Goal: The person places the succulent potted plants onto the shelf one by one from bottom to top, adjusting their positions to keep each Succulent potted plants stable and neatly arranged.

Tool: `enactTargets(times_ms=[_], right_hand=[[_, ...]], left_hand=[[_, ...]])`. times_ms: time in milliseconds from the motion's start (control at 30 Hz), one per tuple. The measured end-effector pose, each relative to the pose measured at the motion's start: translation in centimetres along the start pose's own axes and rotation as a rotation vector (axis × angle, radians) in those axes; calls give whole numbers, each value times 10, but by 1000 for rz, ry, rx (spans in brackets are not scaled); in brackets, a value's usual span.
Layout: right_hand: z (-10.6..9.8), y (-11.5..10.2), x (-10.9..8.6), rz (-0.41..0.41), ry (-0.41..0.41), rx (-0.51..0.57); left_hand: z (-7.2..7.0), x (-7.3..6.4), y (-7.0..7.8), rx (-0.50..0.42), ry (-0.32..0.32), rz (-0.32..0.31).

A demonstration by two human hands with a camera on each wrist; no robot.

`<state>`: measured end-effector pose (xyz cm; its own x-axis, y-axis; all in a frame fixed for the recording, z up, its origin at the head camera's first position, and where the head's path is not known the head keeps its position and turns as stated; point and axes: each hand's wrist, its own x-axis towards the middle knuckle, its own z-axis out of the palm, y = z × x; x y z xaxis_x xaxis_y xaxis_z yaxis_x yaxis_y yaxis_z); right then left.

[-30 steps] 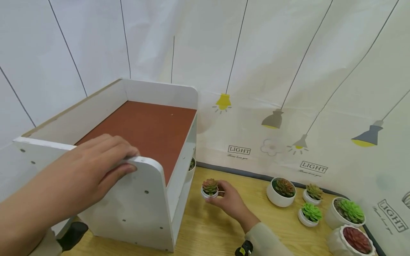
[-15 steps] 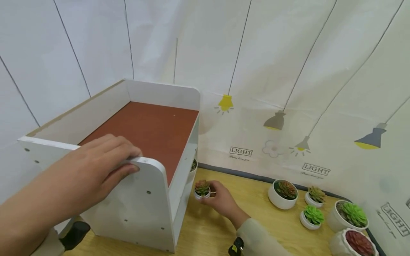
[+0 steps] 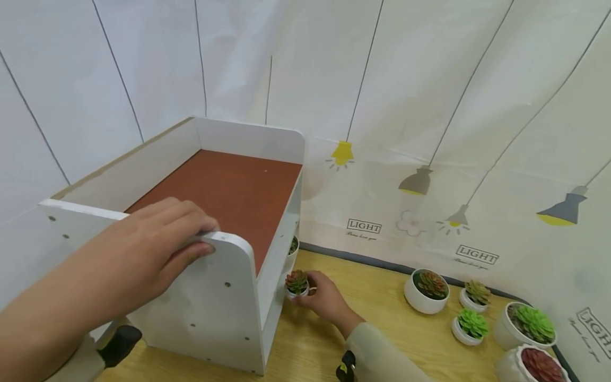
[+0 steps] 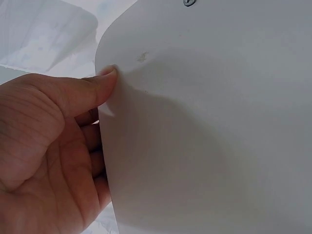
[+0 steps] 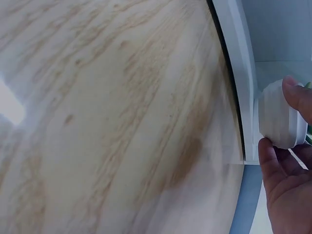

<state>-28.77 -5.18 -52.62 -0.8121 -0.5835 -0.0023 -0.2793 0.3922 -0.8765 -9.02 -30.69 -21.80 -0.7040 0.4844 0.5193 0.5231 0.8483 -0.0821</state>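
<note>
My left hand (image 3: 162,244) grips the top edge of the white side panel (image 3: 205,302) of a small shelf unit, thumb on the outer face and fingers over the edge. In the left wrist view the thumb (image 4: 105,85) presses flat against that panel. My right hand (image 3: 326,300) pinches a small potted succulent (image 3: 297,284) with reddish-green leaves, right at the front of the unit's lower shelf. The right wrist view shows its white ribbed pot (image 5: 278,114) between thumb and fingers, close by the shelf's white edge (image 5: 236,63).
Another potted succulent (image 3: 293,246) stands at the unit's far end. To the right on the wooden table (image 3: 382,297) are several more, among them a wide white pot (image 3: 426,297), a bright green one (image 3: 471,324) and a dark red one (image 3: 539,366). A printed backdrop (image 3: 382,106) hangs behind.
My right hand has carried the small succulent leftward from over the table to the front of the shelf. The left hand keeps its grip on the panel; the view has shifted slightly.
</note>
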Motion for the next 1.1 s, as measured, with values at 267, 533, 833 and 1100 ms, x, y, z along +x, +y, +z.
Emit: enactTargets(times_ms=[267, 533, 833, 1100], right_hand=[[9, 5, 7, -16, -23, -38], [13, 7, 10, 9, -30, -42], [17, 5, 13, 18, -26, -35], [21, 4, 14, 48, -7, -29]], left_hand=[[1, 0, 0, 0, -2, 2], [1, 0, -1, -2, 5, 14], [0, 0, 0, 4, -6, -4], [1, 0, 0, 1, 1, 4]])
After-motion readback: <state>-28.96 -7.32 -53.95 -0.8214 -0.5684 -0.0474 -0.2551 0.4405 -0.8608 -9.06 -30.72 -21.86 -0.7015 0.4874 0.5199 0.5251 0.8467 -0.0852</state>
